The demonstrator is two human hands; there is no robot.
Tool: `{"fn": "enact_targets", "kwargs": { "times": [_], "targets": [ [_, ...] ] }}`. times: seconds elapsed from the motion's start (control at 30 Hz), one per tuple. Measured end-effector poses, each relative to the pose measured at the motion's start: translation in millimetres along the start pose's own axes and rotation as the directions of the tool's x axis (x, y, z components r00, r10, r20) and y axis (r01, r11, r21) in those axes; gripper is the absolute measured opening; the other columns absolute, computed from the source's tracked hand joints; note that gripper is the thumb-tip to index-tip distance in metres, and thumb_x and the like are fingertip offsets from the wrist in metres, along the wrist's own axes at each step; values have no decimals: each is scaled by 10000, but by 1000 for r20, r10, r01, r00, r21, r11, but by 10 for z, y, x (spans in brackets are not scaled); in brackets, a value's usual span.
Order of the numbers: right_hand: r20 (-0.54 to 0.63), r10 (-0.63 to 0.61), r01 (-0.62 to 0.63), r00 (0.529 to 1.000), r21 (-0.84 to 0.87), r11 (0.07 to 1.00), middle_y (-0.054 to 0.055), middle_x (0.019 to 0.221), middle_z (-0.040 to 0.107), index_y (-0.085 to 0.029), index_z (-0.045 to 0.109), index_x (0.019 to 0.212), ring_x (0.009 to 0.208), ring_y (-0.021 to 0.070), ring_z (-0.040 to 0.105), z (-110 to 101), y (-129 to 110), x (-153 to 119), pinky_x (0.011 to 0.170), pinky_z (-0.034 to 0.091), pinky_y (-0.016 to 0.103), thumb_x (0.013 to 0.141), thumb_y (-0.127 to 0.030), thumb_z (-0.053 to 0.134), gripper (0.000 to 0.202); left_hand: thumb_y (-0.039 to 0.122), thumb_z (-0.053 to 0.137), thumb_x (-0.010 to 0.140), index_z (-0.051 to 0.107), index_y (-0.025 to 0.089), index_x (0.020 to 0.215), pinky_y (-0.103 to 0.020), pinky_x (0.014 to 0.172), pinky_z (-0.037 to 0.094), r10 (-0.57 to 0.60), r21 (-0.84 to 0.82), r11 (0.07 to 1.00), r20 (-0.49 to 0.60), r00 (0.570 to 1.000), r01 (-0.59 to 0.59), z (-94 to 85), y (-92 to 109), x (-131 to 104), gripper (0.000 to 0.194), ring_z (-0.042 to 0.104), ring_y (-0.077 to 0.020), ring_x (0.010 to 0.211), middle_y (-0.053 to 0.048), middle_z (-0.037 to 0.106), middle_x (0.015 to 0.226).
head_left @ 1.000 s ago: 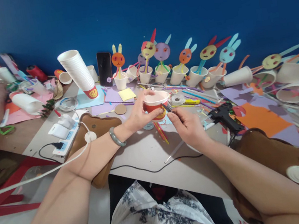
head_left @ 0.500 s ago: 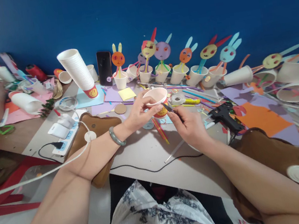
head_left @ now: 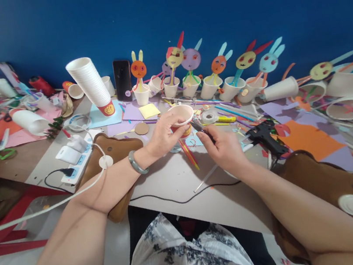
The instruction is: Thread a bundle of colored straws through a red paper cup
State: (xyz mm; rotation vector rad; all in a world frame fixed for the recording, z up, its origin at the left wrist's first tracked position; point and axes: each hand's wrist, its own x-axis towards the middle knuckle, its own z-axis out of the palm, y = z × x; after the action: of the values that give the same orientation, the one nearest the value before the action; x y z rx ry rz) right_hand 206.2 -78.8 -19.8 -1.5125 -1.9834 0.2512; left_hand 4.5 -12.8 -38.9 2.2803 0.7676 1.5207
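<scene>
A blue wall (head_left: 158,11) rises behind a cluttered table (head_left: 167,182). Mid-view, the left hand (head_left: 164,130) curls partly closed around a red-and-white paper cup (head_left: 186,112), gripping its eight o'clock side. The right hand (head_left: 227,147), mostly closed, pinches a small dark tool (head_left: 197,126) at the cup's four o'clock. A black glue gun (head_left: 266,136) lies at that hand's three o'clock; stacked cups (head_left: 90,84) stand at the cup's ten o'clock.

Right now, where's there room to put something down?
Bare table between left brown cushion, red sticks and black cord; another patch between cord and table edge. Crowded: along the blue wall with cups, and around the glue gun.
</scene>
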Motion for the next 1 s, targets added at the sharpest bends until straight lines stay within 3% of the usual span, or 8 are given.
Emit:
{"fn": "enact_targets", "kwargs": {
  "times": [0.17, 0.33, 0.5, 0.63, 0.73, 0.83, 0.9, 1.0],
  "targets": [
    [5, -37, 38, 999, -139, 990, 69, 655, 662, -179, 676, 954, 578, 215, 579, -15, -6, -17, 587, 311, 296, 1043, -552, 357, 499, 439, 582, 1036, 645, 184, 792, -301, 760, 499, 20, 35, 999, -6, 1000, -19, -4, 36, 13, 359, 622, -137, 743, -12, 680, 761],
    [1, -45, 42, 999, -356, 933, 113, 711, 718, -149, 708, 1043, 611, 228, 608, -28, -47, -34, 580, 235, 302, 1068, -522, 320, 539, 472, 564, 1040, 631, 176, 722, -336, 859, 493, -74, 86, 994, 103, 992, 65, -77, 137, 42, 440, 613, -143, 735, -10, 672, 708],
    [5, -19, 18, 1000, -477, 879, 132, 706, 706, -146, 717, 984, 609, 218, 589, -40, -108, -56, 575, 170, 315, 1067, -507, 337, 531, 519, 521, 1050, 599, 180, 676, -319, 796, 479, -76, 89, 994, 124, 989, 65, -102, 195, 56, 510, 571, -133, 672, -5, 644, 655],
    [0, 10, -10, 1000, -333, 943, 89, 672, 656, -168, 682, 939, 595, 200, 549, -64, -108, -40, 579, 197, 313, 1047, -501, 384, 459, 529, 495, 1058, 616, 182, 695, -294, 735, 466, -81, 155, 986, 136, 987, 59, -87, 164, 38, 516, 585, -133, 690, -14, 675, 692],
    [88, 41, -43, 995, 29, 999, 11, 602, 546, -210, 589, 826, 583, 173, 499, -94, -81, 7, 594, 294, 295, 1024, -517, 421, 402, 501, 501, 1060, 627, 185, 708, -290, 708, 455, -45, 197, 980, 117, 992, 22, -68, 112, 22, 490, 594, -135, 699, -14, 683, 699],
    [189, 48, -102, 981, 289, 952, -31, 573, 456, -236, 492, 740, 559, 147, 438, -111, -62, 42, 596, 339, 290, 1010, -537, 434, 408, 466, 528, 1052, 631, 193, 711, -301, 697, 452, 0, 218, 976, 89, 996, -20, -53, 74, 17, 449, 600, -145, 697, -13, 679, 687],
    [170, 48, -94, 984, 271, 958, -31, 571, 454, -236, 497, 742, 555, 147, 431, -104, -62, 36, 593, 332, 290, 1006, -540, 441, 406, 445, 540, 1048, 633, 196, 715, -303, 683, 447, 20, 217, 975, 85, 996, -38, -51, 71, 19, 426, 602, -148, 697, -12, 681, 689],
    [30, 33, -33, 999, -4, 999, 17, 598, 545, -215, 589, 821, 572, 174, 477, -73, -84, -15, 584, 259, 301, 1012, -522, 440, 390, 451, 528, 1055, 635, 197, 715, -305, 673, 444, 14, 215, 976, 99, 995, -35, -62, 95, 23, 437, 607, -150, 705, -14, 685, 697]
  ]
}}
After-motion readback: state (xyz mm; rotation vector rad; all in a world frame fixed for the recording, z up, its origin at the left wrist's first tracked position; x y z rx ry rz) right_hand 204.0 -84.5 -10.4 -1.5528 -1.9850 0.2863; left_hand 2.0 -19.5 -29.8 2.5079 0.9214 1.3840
